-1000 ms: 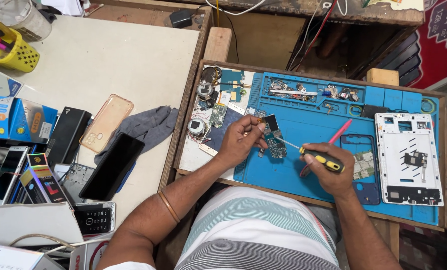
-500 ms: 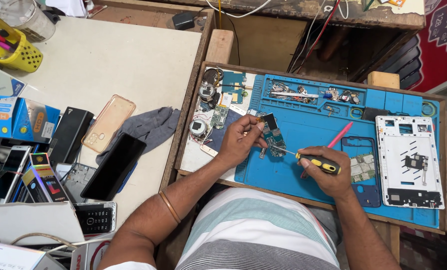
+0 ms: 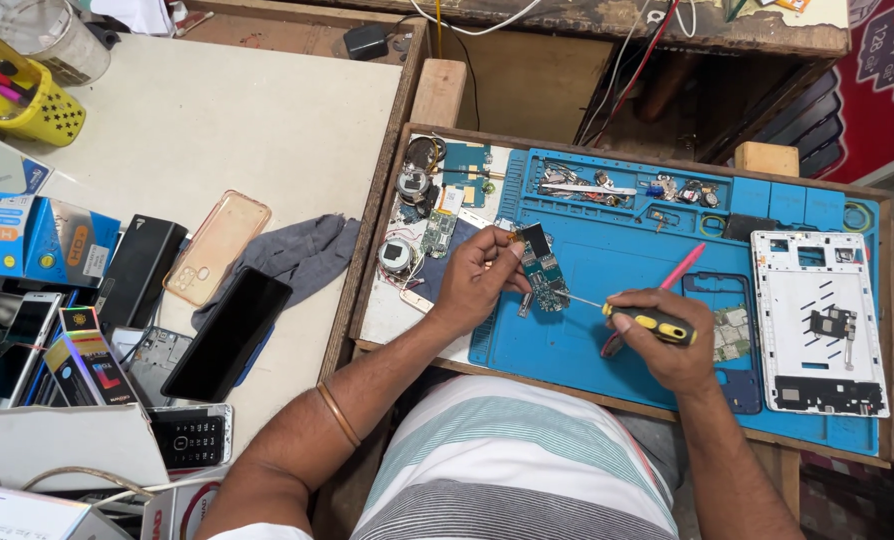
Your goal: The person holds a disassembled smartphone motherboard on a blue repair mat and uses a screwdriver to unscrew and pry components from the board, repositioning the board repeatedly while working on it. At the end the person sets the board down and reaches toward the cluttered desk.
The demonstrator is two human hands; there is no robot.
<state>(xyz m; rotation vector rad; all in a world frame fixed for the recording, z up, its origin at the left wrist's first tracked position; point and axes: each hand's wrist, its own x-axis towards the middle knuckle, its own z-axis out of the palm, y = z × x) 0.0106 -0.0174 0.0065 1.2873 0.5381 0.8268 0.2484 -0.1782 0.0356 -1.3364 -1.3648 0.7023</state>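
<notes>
My left hand (image 3: pixel 479 280) pinches a small green circuit board (image 3: pixel 543 270) and holds it down on the blue work mat (image 3: pixel 617 250). My right hand (image 3: pixel 667 345) grips a screwdriver with a yellow and black handle (image 3: pixel 655 322); its thin shaft points left and its tip touches the board's lower edge. A pink tool (image 3: pixel 675 272) lies on the mat just behind my right hand. A second small board (image 3: pixel 731 332) rests in a dark phone frame to the right of that hand.
A white phone chassis (image 3: pixel 817 320) lies at the mat's right end. Screws and small parts fill the mat's top trays (image 3: pixel 617 185). On the white table to the left sit a black phone (image 3: pixel 229 335), a clear case (image 3: pixel 217 248), a grey cloth (image 3: pixel 287 255), boxes and a yellow basket (image 3: pixel 27 105).
My right hand has drawn slightly right and down with the screwdriver, its tip still at the board. My left hand keeps holding the board in place.
</notes>
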